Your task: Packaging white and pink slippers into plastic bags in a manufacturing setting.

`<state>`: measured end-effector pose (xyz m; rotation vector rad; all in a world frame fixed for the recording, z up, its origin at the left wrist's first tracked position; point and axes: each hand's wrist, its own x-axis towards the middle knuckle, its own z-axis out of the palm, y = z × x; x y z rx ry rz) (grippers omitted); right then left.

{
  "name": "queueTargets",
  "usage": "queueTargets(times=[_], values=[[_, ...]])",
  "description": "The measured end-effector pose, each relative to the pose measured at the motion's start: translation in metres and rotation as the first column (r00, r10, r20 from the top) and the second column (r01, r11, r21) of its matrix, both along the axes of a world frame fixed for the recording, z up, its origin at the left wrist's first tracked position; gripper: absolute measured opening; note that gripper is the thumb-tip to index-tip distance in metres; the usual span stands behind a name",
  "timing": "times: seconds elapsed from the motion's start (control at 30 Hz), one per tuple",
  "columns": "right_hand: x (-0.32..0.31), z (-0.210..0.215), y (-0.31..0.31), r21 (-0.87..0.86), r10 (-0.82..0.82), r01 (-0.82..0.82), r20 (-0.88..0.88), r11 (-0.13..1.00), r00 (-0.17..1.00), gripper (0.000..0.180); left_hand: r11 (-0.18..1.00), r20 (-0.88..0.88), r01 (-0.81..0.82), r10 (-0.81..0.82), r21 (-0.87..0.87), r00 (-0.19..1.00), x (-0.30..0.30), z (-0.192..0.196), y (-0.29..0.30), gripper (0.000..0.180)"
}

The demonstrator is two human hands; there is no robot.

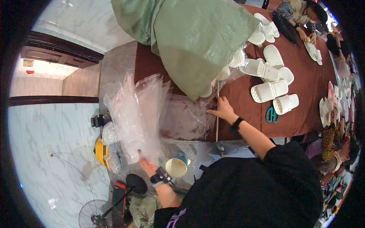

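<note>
My left hand (147, 167) is closed on the lower end of a bundle of clear plastic bags (137, 117), which fans upward off the table's left side. My right hand (225, 110) rests with fingers apart at the edge of a clear plastic sheet or bag (182, 117) lying on the brown-covered table (243, 127). To the right of that hand are white slippers (269, 91), several loose and some partly in clear plastic. A pair of teal-handled scissors (272, 114) lies near the closest slippers. Above my right hand, a large green woven sack (201, 41) has more slippers at its mouth.
A yellow-rimmed bucket (176, 167) stands below the table edge. At lower left are a standing fan (95, 216) and a yellow-and-black bag (102, 154). Across the table, a person (304, 19) handles a white slipper (313, 52). More people sit along the right side.
</note>
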<state>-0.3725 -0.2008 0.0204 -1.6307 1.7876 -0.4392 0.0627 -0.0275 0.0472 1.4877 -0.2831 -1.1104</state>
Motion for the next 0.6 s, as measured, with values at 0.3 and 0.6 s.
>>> queueTargets(times=[0.3,0.6], values=[[0.056,-0.009,-0.014,-0.102,0.194,-0.243,-0.35,0.965,0.916,0.05,0.996,-0.319,-0.023,0.05,0.085,0.947,-0.087,-0.058,0.029,0.041],[0.123,-0.031,-0.083,0.411,-0.227,-0.116,0.694,0.904,0.684,0.028,0.98,0.012,0.198,-0.199,0.032,0.98,-0.062,-0.075,0.033,0.038]])
